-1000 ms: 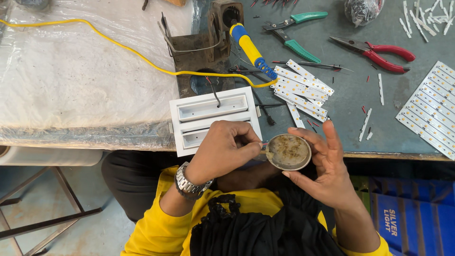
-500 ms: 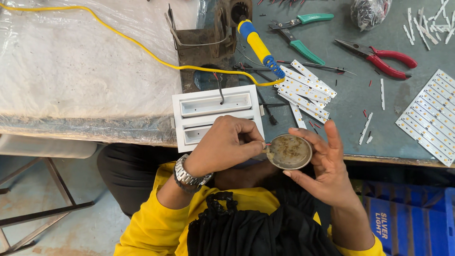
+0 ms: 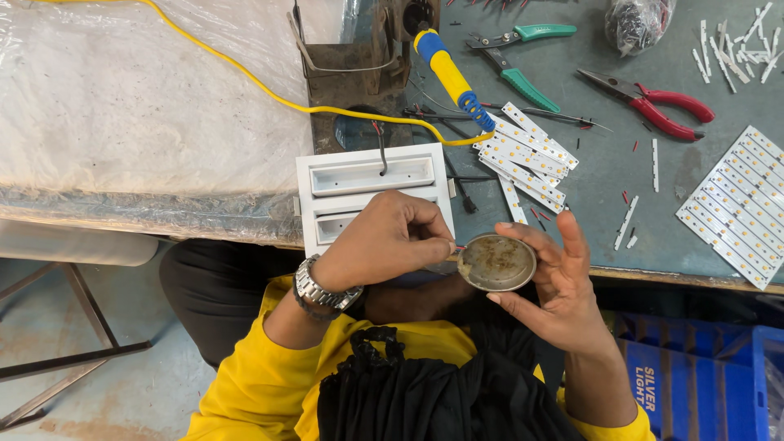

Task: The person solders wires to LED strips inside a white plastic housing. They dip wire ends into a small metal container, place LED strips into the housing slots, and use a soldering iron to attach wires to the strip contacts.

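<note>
Grey workbench (image 3: 604, 175), edge: right hand (image 3: 555, 286) cradles a shallow round tin (image 3: 496, 262) by its rim, probably light and rigid; left hand (image 3: 384, 241), fingers pinched shut, dips a thin red-tipped wire (image 3: 457, 247) at its edge

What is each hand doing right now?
Left hand: closed, fingertips pinching something thin at the round tin's edge; what it is cannot be told.
Right hand: holding the round tin.

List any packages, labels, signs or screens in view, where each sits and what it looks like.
Blue plastic crate: under the bench edge at lower right, boxy, with white lettering on its side.
Clear plastic bag: top right of the bench, crumpled, holding dark bits.
No screens or signs show.
</note>
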A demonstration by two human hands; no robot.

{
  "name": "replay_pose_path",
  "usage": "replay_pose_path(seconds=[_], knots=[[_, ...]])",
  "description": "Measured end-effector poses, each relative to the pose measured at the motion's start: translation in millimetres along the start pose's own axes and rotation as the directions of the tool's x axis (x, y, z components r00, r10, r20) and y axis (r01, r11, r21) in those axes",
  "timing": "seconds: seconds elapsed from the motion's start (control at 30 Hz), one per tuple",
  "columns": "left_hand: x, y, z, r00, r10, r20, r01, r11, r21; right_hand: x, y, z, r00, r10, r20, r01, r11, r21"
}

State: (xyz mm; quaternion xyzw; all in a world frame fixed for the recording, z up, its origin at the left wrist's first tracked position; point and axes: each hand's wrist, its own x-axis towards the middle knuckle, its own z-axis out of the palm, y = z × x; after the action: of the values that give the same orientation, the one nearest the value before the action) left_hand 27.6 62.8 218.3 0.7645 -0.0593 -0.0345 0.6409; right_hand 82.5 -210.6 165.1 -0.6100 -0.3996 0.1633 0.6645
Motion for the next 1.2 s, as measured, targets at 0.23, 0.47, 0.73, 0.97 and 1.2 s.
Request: replay_pose_path(seconds=[0.23, 0.47, 0.73, 0.97, 1.2], knots=[[-0.4, -4.5, -1.3, 0.999, -0.030, 0.022, 0.031, 0.999, -0.043, -0.1, 1.2, 0.6, 1.000, -0.006, 0.013, 0.006, 1.000, -0.014], [0.0, -4.9, -0.5, 0.999, -0.043, 0.031, 0.046, 0.992, -0.113, -1.3, 0.3, -0.2, 1.000, 0.019, -0.006, -0.019, 1.000, -0.005], [0.0, -3.4, -0.3, 0.999, -0.044, -0.013, 0.042, 0.992, -0.118, 2.5, -1.5, -0.3, 0.998, -0.021, -0.063, 0.022, 1.000, 0.018], [0.6, -4.2, -0.4, 1.000, -0.024, -0.006, 0.023, 0.998, -0.066, 8.7, -1.7, 2.1, 0.997, -0.030, -0.074, 0.037, 0.995, 0.097], [-2.5, 0.4, 6.9, 0.993, -0.016, -0.118, 0.018, 1.000, 0.017, 11.8, -14.2, 13.6, 0.996, -0.050, -0.074, 0.048, 0.998, -0.030]])
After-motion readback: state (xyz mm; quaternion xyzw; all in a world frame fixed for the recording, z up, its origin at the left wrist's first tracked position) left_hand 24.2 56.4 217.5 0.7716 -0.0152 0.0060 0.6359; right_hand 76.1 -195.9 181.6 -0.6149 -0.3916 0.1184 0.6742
